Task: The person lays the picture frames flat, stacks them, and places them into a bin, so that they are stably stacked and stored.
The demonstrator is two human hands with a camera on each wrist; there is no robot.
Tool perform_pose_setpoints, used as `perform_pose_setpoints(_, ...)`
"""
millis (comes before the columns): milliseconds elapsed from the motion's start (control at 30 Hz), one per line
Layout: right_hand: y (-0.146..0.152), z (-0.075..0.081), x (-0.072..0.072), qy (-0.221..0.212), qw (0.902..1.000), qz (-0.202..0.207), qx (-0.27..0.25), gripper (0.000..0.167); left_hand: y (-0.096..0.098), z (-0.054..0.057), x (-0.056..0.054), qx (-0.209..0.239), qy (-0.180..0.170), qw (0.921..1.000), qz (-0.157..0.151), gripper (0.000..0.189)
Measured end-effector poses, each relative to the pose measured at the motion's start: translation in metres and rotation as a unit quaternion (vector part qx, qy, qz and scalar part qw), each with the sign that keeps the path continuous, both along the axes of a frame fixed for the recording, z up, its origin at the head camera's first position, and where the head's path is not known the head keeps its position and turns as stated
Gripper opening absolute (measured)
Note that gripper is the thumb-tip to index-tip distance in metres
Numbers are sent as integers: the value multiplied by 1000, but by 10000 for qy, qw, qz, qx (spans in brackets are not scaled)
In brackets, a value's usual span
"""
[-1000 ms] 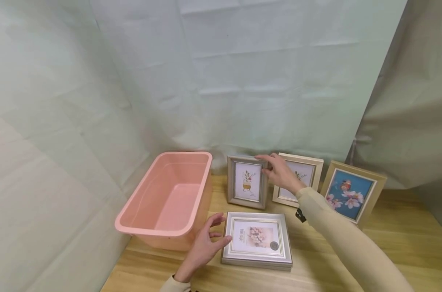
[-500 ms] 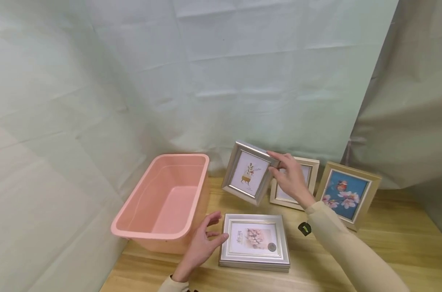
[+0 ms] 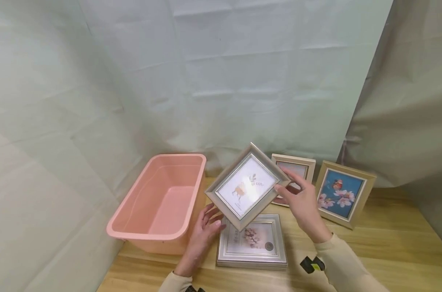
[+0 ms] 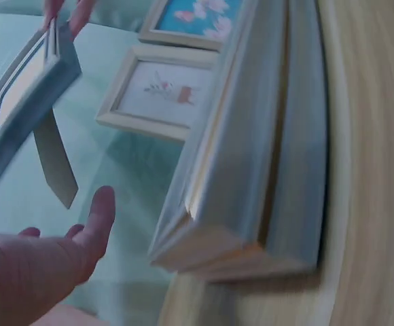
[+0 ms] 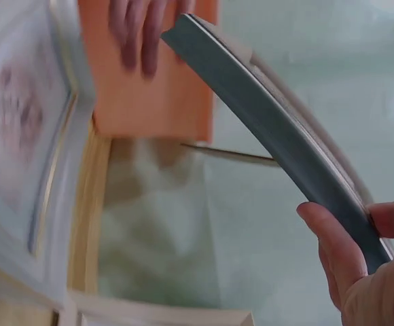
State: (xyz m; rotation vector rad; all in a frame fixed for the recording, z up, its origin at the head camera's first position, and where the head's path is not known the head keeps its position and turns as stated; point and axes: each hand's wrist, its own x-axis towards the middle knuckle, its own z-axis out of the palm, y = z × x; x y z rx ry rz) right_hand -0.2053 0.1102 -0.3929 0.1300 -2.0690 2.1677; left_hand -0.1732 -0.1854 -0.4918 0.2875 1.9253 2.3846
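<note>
My right hand [image 3: 304,205] pinches a silver picture frame [image 3: 224,198] by one corner and holds it tilted in the air, its print of a potted plant facing up. The back stand [image 4: 54,159] of this frame sticks out in the left wrist view. My left hand [image 3: 202,233] is beside the frame's lower left corner, fingers relaxed and apart from it in the left wrist view. Below, a stack of silver picture frames [image 3: 251,263] lies flat on the wooden table [image 3: 396,243], the top one with a flower print. The held frame covers part of the stack.
A pink plastic tub [image 3: 159,235] stands left of the stack. At the back right stand a cream picture frame [image 3: 310,168], partly hidden by my right hand, and a gold picture frame [image 3: 363,198] with a bird and blossoms. A pale cloth [image 3: 221,81] hangs behind.
My right hand has lifted the silver picture frame from where it stood at the back, turned it and brought it forward over the stack. My left hand has stayed near the stack's left side.
</note>
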Motion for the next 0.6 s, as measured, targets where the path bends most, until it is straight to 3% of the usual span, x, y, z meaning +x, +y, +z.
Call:
perform_pose_setpoints(67, 0, 0, 11, -172, 9996, -25, -223, 60, 0, 1, -1, 609, -26, 9972, -436, 67)
perform_pose_setpoints(133, 1, -1, 21, -291, 9988, -57, -391, 62, 2, 2, -1, 1127, -108, 9896, -891, 58)
perform_pose_setpoints(233, 2, -2, 34, -393, 9974, -142, -587, 64, 4, 3, -2, 1565, -181, 9779, -1373, 44)
perform_pose_setpoints(400, 2, -7, 51, -389, 9940, -371, -948, 65, 11, 3, -1, 1825, -296, 9691, -1634, 37)
perform_pose_setpoints(600, 2, -13, 62, -439, 9892, -631, -1251, 64, 15, 5, 2, 1790, -357, 9692, -1654, 38)
